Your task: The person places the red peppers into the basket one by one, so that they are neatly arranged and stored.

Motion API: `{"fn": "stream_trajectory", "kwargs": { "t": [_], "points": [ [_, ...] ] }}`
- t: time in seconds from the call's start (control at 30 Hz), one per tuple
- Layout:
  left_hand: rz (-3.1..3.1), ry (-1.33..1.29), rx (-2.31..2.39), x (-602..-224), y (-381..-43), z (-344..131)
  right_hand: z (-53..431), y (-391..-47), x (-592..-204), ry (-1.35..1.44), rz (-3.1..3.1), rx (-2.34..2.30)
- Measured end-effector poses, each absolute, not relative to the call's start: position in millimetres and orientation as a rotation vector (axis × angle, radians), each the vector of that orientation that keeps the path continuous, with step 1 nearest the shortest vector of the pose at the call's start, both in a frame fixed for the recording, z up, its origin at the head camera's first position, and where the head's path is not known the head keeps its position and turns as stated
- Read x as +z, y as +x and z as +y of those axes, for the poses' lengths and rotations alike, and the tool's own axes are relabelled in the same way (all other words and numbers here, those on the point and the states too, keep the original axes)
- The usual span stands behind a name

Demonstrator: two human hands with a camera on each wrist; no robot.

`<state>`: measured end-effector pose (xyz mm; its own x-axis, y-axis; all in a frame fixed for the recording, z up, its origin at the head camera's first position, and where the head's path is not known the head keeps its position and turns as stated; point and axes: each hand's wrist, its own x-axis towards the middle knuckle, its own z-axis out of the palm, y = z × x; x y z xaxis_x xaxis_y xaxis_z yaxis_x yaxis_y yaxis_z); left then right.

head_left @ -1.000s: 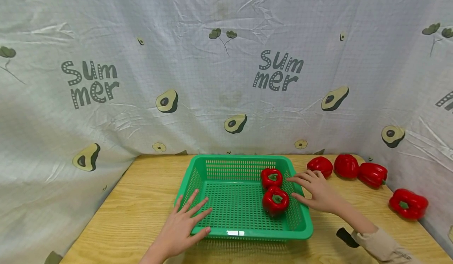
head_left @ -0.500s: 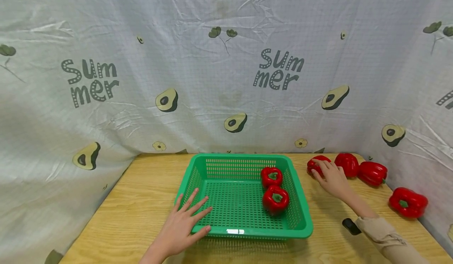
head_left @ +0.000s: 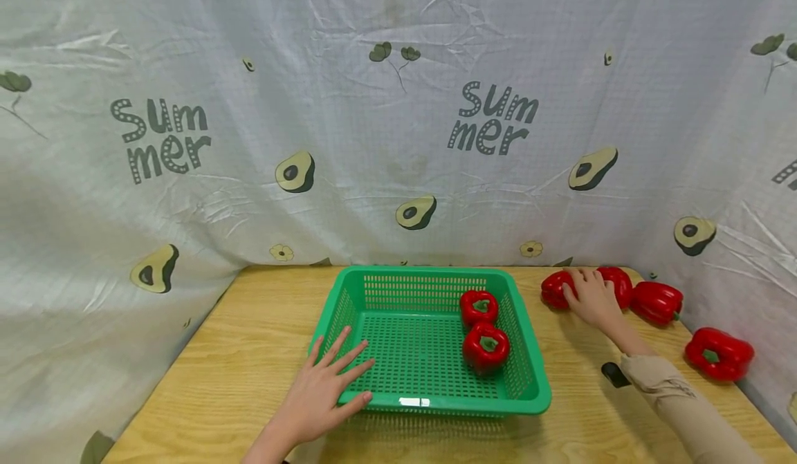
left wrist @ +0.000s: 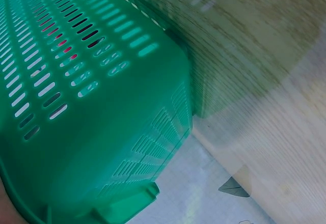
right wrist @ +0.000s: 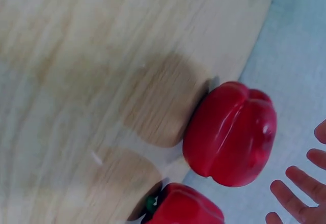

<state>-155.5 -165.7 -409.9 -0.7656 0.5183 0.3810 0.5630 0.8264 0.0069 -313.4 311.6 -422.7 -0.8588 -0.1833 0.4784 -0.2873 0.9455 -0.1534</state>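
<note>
My left hand [head_left: 314, 395] lies with spread fingers over the front left corner of a green plastic basket [head_left: 436, 404]. In the left wrist view, the basket's slotted wall [left wrist: 97, 122] fills much of the picture. Two red bell peppers [head_left: 486, 350] sit inside the basket, on its right side. My right hand [head_left: 594, 301] is over the back right of the table, between a red bell pepper [head_left: 554, 290] and another bell pepper [head_left: 618, 285]. The right wrist view shows that hand's fingers [right wrist: 288, 198] spread, apart from the nearest bell pepper [right wrist: 232, 132] there.
Farther right on the wooden table [head_left: 205, 353] lie a bell pepper [head_left: 656, 303] on its side and one more bell pepper [head_left: 719, 355] near the right edge. A white curtain [head_left: 349, 118] with avocado prints hangs behind the table and along its sides.
My right hand has moved from the basket's right rim, back and to the right, over the peppers there. My left hand stays at the basket corner.
</note>
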Motion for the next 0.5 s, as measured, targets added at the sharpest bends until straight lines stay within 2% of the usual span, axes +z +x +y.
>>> {"fn": "stream_trajectory", "kwargs": {
  "t": [0.5],
  "points": [
    [-2.63,-0.808,-0.178,-412,-157,-166,320,-342,-425,0.188,-2.903,0.207]
  ]
}}
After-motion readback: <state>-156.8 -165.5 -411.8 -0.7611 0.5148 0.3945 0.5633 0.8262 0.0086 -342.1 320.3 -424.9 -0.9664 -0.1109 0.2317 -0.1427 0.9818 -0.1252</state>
